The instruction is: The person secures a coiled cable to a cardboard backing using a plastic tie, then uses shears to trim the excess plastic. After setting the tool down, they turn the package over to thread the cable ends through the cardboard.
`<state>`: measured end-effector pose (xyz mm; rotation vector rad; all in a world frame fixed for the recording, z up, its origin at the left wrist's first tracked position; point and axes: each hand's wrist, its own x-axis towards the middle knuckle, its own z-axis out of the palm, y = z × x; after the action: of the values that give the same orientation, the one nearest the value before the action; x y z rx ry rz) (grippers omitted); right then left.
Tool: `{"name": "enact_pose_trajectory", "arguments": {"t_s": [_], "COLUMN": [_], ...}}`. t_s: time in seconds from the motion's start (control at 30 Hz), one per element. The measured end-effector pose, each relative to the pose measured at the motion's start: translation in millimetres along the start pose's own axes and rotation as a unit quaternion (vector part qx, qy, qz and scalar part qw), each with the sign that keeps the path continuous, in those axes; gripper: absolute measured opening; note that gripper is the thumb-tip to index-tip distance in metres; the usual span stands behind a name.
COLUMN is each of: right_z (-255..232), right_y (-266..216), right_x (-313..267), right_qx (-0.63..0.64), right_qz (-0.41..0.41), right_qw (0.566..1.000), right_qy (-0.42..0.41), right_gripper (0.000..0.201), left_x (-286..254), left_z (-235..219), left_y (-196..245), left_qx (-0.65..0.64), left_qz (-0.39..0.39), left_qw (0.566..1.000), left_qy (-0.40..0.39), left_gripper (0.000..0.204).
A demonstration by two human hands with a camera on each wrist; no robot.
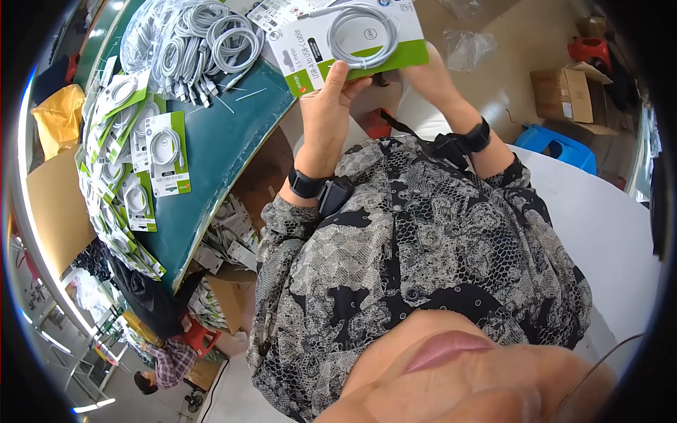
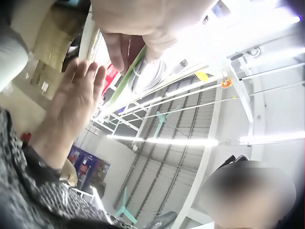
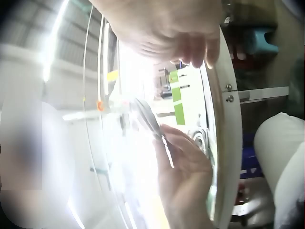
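Up in front of the chest, my left hand (image 1: 324,123) pinches a carded USB cable (image 1: 310,48) at its lower edge, thumb on the front. The card is white and green, with a coiled light-grey cable on it and print reading USB-A to USB-C. My right hand (image 1: 431,79) is near the card's right end, its fingers partly hidden behind it in the head view. In the left wrist view the right hand (image 2: 78,98) has straight fingers, apart from the card. The left hand (image 3: 186,171) grips the card in the right wrist view.
On the green table (image 1: 211,148) lie overlapping carded cables (image 1: 166,151) and a bag of loose coiled cables (image 1: 194,42). Below its edge are more packages (image 1: 233,233). A cardboard box (image 1: 564,95) and blue stool (image 1: 557,144) stand at right. Another person (image 1: 169,366) is farther away.
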<state>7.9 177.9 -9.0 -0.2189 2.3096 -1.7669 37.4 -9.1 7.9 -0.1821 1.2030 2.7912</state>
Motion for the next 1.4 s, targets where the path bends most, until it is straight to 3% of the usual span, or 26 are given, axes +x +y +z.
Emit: {"name": "enact_pose_trajectory", "arguments": {"t_s": [0.07, 0.23, 0.3, 0.37, 0.47, 0.5, 0.57, 0.87, 1.0, 1.3, 1.33, 1.37, 1.4], "right_z": [-18.9, 3.0, 10.3, 11.9, 8.6, 10.5, 16.1, 20.2, 9.5, -4.0, -6.9, -9.1, -9.8], "right_y": [20.6, -43.2, -48.8, -51.5, -52.7, -52.4, -51.1, -56.8, -53.6, -35.8, -25.1, -13.6, -5.3], "right_x": [4.7, -6.8, -4.2, -2.0, -3.2, -3.1, -3.1, -9.7, -12.8, -5.5, -0.2, 3.6, 3.6], "right_qx": [0.180, 0.146, -0.059, -0.157, -0.210, -0.210, -0.229, -0.264, -0.226, -0.202, -0.007, 0.188, 0.375], "right_qz": [-0.037, -0.139, -0.198, -0.227, -0.185, -0.185, -0.201, -0.249, -0.204, -0.254, -0.199, -0.135, -0.066], "right_qw": [0.968, 0.957, 0.940, 0.916, 0.931, 0.931, 0.923, 0.898, 0.931, 0.923, 0.963, 0.962, 0.919], "right_qy": [0.170, 0.211, 0.271, 0.292, 0.233, 0.233, 0.237, 0.250, 0.202, 0.208, 0.180, 0.144, 0.101], "right_gripper": [0.035, 0.036, 0.054, 0.064, 0.089, 0.089, 0.085, 0.074, 0.067, 0.057, 0.054, 0.052, 0.049], "left_x": [4.7, 5.7, 6.2, 5.6, 1.3, -0.9, -4.7, -7.6, -12.5, -10.0, -7.8, -7.1, -7.5], "left_z": [-6.0, -7.1, -1.2, -3.3, -5.7, -1.9, 4.9, 5.4, 4.9, 3.3, 2.0, 1.1, 0.2], "left_y": [-0.6, -13.1, -18.0, -20.2, -23.9, -27.1, -31.4, -30.3, -29.3, -31.7, -31.1, -30.9, -31.0], "left_qx": [0.009, 0.058, 0.029, 0.026, 0.023, 0.042, 0.079, 0.022, -0.022, -0.028, -0.030, -0.032, -0.031], "left_qz": [0.016, 0.013, 0.008, 0.011, 0.014, 0.033, 0.072, 0.042, 0.002, -0.065, -0.071, -0.077, -0.077], "left_qw": [1.000, 0.998, 0.999, 0.998, 0.997, 0.997, 0.994, 0.999, 1.000, 0.997, 0.997, 0.996, 0.996], "left_qy": [0.011, -0.026, -0.039, -0.052, -0.071, -0.056, -0.027, 0.003, 0.017, 0.017, 0.017, 0.017, 0.018], "left_gripper": [0.026, 0.027, 0.028, 0.028, 0.029, 0.028, 0.027, 0.024, 0.025, 0.029, 0.029, 0.028, 0.028]}}
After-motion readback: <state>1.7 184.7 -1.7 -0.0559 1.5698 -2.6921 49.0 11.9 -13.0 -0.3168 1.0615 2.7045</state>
